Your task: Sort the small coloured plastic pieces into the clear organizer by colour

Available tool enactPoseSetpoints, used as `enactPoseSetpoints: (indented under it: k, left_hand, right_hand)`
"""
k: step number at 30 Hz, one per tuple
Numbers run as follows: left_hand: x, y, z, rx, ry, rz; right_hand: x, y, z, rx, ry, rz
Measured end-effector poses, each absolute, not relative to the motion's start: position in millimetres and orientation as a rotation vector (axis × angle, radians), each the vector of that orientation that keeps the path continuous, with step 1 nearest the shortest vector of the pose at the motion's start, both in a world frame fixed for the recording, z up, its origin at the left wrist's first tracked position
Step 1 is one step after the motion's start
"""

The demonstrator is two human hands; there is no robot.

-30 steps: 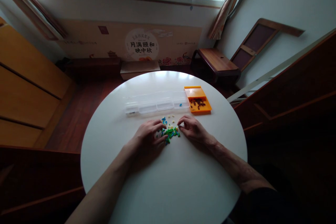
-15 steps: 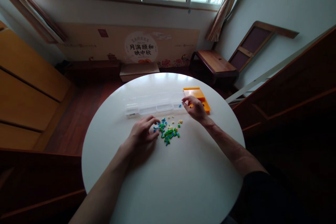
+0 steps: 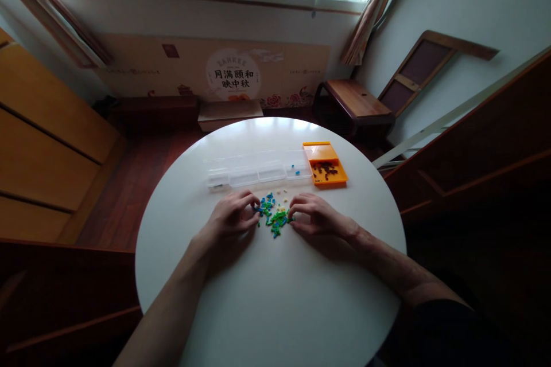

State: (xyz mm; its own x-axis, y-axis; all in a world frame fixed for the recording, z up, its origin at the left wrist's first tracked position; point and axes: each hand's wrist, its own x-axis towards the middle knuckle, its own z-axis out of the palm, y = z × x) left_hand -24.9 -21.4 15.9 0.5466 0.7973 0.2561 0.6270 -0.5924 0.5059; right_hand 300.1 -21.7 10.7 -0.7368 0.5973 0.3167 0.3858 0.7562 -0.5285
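Note:
A loose pile of small green (image 3: 279, 218) and blue plastic pieces (image 3: 267, 203) lies on the white round table (image 3: 275, 298), between my two hands. My left hand (image 3: 235, 212) rests at the pile's left edge, fingers curved and thumb apart from them, beside the blue pieces. At the right edge, my right hand (image 3: 314, 215) has its thumb and fingertips around the green pieces, a small gap between them. A few pale yellow pieces (image 3: 282, 208) lie just behind the pile. Two blue pieces (image 3: 297, 172) sit in the right compartment of a clear plastic organizer (image 3: 244, 178).
Right of the organizer stands an orange box (image 3: 329, 185) holding several dark pieces (image 3: 326, 170). Beyond the table are a low wooden stool (image 3: 357, 97), a printed panel (image 3: 142, 63) and windows. A wooden cabinet (image 3: 43, 137) stands at the left.
My right hand has moved from above the organizer's right end back toward me, to the pile. A second blue piece now shows in that compartment. My left hand stays by the pile.

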Motion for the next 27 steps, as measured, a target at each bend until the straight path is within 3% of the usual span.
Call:
enactPoseSetpoints:
  k: [14, 21, 27]
  left_hand:
    - [-35, -20, 10, 2.432, 1.167, 0.659]
    - [-38, -19, 5, 2.464, 1.197, 0.671]
    - [-39, -14, -2, 2.507, 1.167, 0.698]
  right_hand:
    - [300, -31, -5, -0.912, -2.374, 0.481]
    - [304, -20, -13, -0.726, -2.397, 0.255]
    - [302, 14, 4, -0.947, -2.029, 0.272]
